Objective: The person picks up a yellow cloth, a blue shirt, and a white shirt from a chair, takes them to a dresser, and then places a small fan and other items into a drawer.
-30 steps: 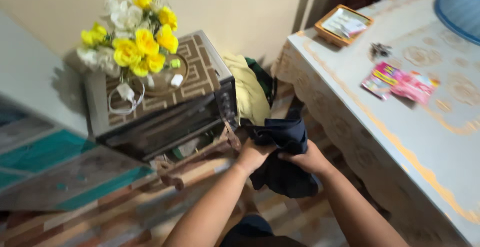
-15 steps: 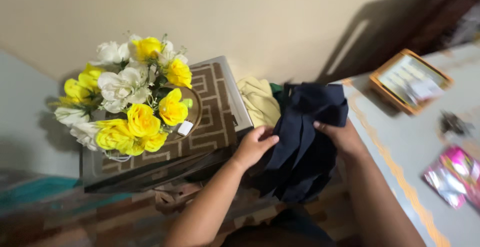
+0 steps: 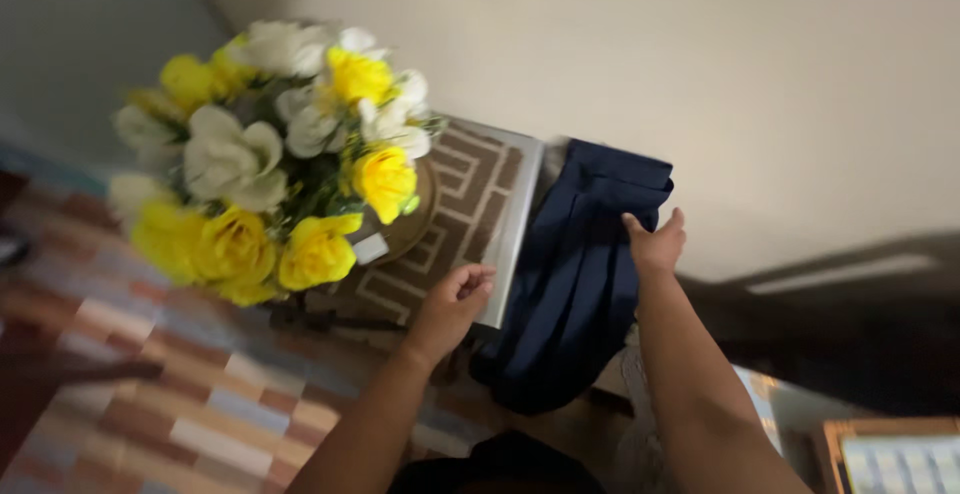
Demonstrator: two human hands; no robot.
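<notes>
Landmark: the grey box-shaped appliance with a brown patterned mat on its top.

Dark navy cloth hangs just beside the appliance, on the side away from the flowers, upper edge near the beige wall, lower part drooping toward the floor.

Right hand is on the far edge of the navy cloth from the appliance, fingers pointing up and closed on the fabric edge; it has hold of the cloth.

Left hand sits at the near corner of the appliance, fingers loosely curled and part open, tips touching or almost touching the appliance edge; cannot tell if it grips anything. It is just beside the cloth, not clearly on it.

Bouquet of yellow and white flowers stands on the mat, on a round brown tray, with 1 small white block at its base.

Striped multicolour floor lies below the appliance. Orange-rimmed tray shows at the frame corner, well apart from the appliance, past the right arm.
</notes>
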